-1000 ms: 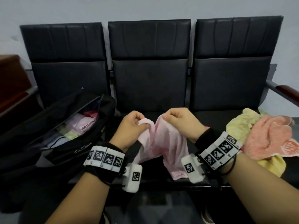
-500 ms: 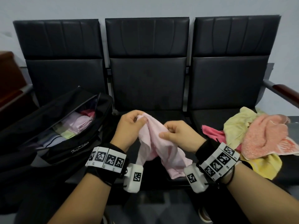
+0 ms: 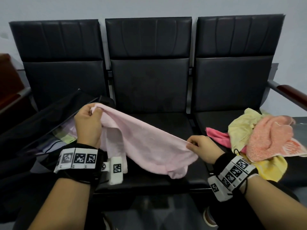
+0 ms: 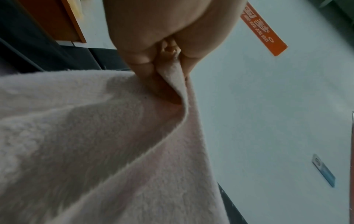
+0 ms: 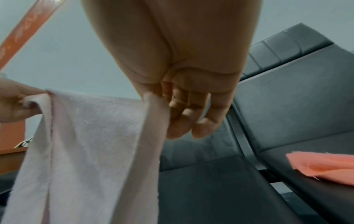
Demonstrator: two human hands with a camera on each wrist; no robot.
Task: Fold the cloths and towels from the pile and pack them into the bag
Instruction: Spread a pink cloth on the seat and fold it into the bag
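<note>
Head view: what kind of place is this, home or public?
Probably a public waiting area or office lobby, not a home. A row of three linked black seats with a wooden-capped armrest stands against a plain wall, and an orange sign hangs on it.

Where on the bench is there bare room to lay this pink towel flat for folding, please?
The middle seat is bare, bordered by the bag on the left and the pile on the right; the pink towel hangs above its front. The left seat is filled by the bag, the right by cloths. Left hand and right hand pinch the towel's corners.
</note>
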